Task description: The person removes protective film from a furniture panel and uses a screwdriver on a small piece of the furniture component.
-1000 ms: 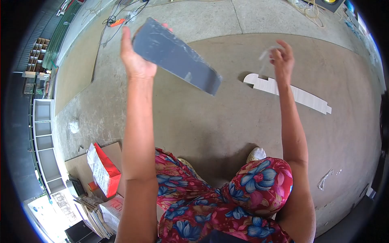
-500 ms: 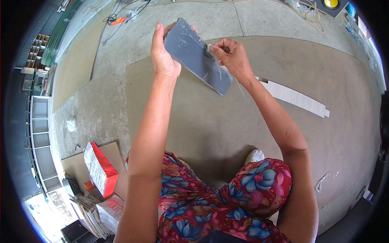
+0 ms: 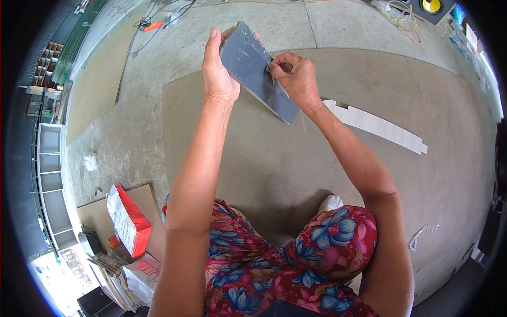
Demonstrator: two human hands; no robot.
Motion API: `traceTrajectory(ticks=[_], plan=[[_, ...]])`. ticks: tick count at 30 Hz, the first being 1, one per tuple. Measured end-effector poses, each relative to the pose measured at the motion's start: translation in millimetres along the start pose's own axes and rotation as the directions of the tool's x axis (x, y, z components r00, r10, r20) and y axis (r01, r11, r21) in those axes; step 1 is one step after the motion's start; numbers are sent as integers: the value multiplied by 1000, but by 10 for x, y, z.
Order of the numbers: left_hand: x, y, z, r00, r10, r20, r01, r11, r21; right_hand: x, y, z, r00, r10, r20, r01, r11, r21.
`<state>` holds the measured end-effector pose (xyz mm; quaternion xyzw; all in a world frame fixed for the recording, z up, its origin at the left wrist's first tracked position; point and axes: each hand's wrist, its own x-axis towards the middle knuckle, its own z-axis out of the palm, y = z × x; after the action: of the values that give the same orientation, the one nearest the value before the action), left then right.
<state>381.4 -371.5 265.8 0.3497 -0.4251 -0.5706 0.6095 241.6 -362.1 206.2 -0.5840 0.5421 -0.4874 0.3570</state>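
My left hand [image 3: 220, 74] grips a dark grey rectangular panel [image 3: 248, 63] by its far left side, thumb on the near edge and fingers behind it. The panel is tilted in the air, with scuffs and pale marks near its upper end. At its right edge, my right hand [image 3: 297, 79] is closed in a pinch, the fingertips against the panel. A thin strip of clear plastic film [image 3: 286, 94] shows faintly below those fingers; most of it is hidden by the hand.
A long pale notched board [image 3: 377, 127] lies on the large brown sheet [image 3: 211, 158] on the floor. A red and white paper bag [image 3: 129, 222] stands lower left. White shelving [image 3: 53, 185] runs along the left. Cables and an orange power strip [image 3: 153, 26] lie beyond.
My right hand has shifted slightly left and up along the panel, and less of the clear film shows. My left hand and the panel have moved slightly right.
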Motion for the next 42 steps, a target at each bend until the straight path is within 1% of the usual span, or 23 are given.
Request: traceTrajectory(ticks=[2,5,8,11,14,15,16,17,20,23,26,28,29,30,32,34,36,37,38,40,41,42], plan=[[-1,13,-16,1000,-4,7,4,1000,-7,47,61,37,998,-68,-2,67,997,-35],[4,21,-78,1000,0,12,0,1000,-10,96,88,32,988,-157,2,156,976,-155],[0,32,-154,999,-15,-30,14,999,-41,205,262,-72,993,-111,-40,101,973,-209],[-12,42,-223,999,-15,-45,13,999,-53,227,466,-66,993,-118,-30,109,971,-214],[-7,33,-245,998,-26,-64,22,998,-63,238,422,-80,998,27,57,-22,996,-89],[-10,28,-250,998,-24,-66,20,998,-59,224,384,-70,993,81,87,-90,990,104],[-10,33,-259,998,-20,-67,16,998,-56,201,330,-37,984,126,124,-158,944,290],[-3,29,-252,998,-16,-66,13,998,-54,187,293,-28,972,163,168,-223,858,462],[-14,51,-229,998,-32,-46,30,999,-38,161,314,-6,944,225,241,-328,721,611],[24,69,-289,997,-63,-38,59,994,-96,191,597,-109,951,224,212,-309,687,658],[44,355,-370,990,-70,-119,36,962,-270,182,948,-404,955,261,141,-291,737,609],[109,538,-544,987,37,-159,-79,960,-267,246,1417,-803,942,336,-11,-249,719,649],[104,671,-589,974,91,-209,-143,958,-249,213,1673,-1087,923,372,-95,-223,720,657],[90,814,-632,954,149,-259,-210,951,-227,182,1881,-1385,898,403,-175,-195,723,663],[80,1040,-782,923,245,-296,-312,928,-206,11,2086,-1877,842,441,-311,-161,755,636],[43,1209,-880,897,316,-309,-377,913,-158,-23,2091,-2143,741,555,-378,-147,683,715],[2,1312,-897,883,367,-291,-409,908,-94,0,2035,-2149,764,512,-392,-147,731,667],[-11,1331,-873,881,372,-292,-413,906,-91,-1,1972,-2146,774,490,-401,-145,754,641],[-20,1354,-844,879,378,-292,-419,904,-90,93,2166,-2101,882,221,-417,-74,938,340],[-45,1378,-782,876,383,-295,-428,898,-105,211,2136,-1940,952,158,-260,-101,970,221],[-63,1382,-736,875,381,-298,-431,894,-121,216,1766,-1691,928,343,-146,-259,874,410],[-78,1385,-698,876,379,-300,-433,891,-140,214,1541,-1516,939,318,-131,-267,914,305]])
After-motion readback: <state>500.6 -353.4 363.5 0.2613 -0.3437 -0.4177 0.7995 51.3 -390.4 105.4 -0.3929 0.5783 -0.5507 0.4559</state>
